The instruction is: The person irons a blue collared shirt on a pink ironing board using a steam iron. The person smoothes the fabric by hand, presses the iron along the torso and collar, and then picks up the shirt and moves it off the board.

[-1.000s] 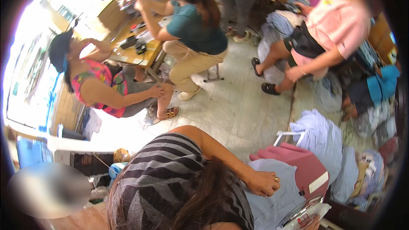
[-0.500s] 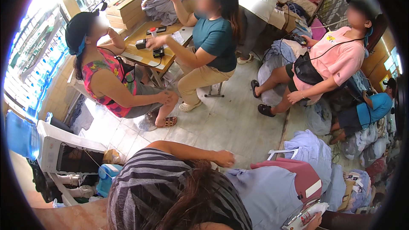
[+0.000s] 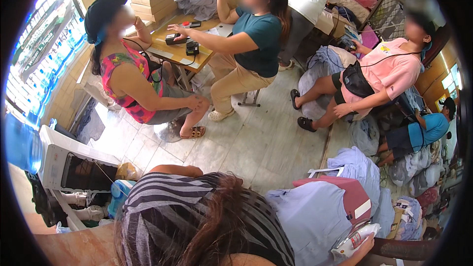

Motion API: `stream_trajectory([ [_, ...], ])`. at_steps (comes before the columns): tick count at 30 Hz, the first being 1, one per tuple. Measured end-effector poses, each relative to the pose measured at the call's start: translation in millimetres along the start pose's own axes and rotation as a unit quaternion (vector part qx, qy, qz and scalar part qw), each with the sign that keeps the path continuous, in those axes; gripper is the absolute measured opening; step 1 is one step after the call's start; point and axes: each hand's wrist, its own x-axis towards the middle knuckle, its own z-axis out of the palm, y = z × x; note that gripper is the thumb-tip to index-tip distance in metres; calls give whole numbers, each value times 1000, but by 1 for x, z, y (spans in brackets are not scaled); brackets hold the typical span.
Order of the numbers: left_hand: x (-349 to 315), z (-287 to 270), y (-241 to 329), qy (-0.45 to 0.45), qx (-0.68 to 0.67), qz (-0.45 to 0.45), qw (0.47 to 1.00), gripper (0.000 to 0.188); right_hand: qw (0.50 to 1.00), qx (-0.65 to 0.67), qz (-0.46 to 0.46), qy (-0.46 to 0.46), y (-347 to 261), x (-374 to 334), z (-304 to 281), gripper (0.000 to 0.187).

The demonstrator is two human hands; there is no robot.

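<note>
At the lower right, my right hand [image 3: 366, 247] is closed round a white device with red markings [image 3: 353, 240], which looks like a clothes iron. It rests at the near edge of a pale blue garment [image 3: 315, 209] spread in front of me. A dark pink garment [image 3: 340, 189] lies partly beneath, with a white tag [image 3: 362, 209] on it. Along the bottom are my striped top [image 3: 162, 207] and loose brown hair [image 3: 217, 226]. Part of my left arm [image 3: 175, 169] shows above the top; the left hand itself is hidden behind my body and hair.
Two people sit at a wooden table [image 3: 202, 61] holding small black devices. A person in pink [image 3: 394, 64] sits at right; another in blue [image 3: 431, 127] is farther right. Piled clothes [image 3: 352, 162] lie beyond my garment. A white appliance [image 3: 59, 162] stands at left.
My left hand, earlier reaching out above the garment, has drawn back out of sight. My right hand still holds the white device. The person in teal has lowered the phone from its raised position.
</note>
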Motion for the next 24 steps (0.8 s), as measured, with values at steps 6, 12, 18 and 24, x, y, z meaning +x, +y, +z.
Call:
stream_trajectory([
  [6, 13, 10, 7, 17, -63, 40, 997, 34, 999, 17, 42, -11, -8, -3, 10, 44],
  [12, 21, -24, 15, 23, -81, 77, 993, 34, 997, 14, 77, 2, -11, -3, 1, 42],
  [18, 26, -31, 11, 16, -102, 87, 991, 33, 995, 16, 101, -3, -26, -1, 4, 40],
  [24, 39, -45, 4, 12, -105, 101, 989, 33, 991, 13, 130, 5, -39, 1, 5, 38],
])
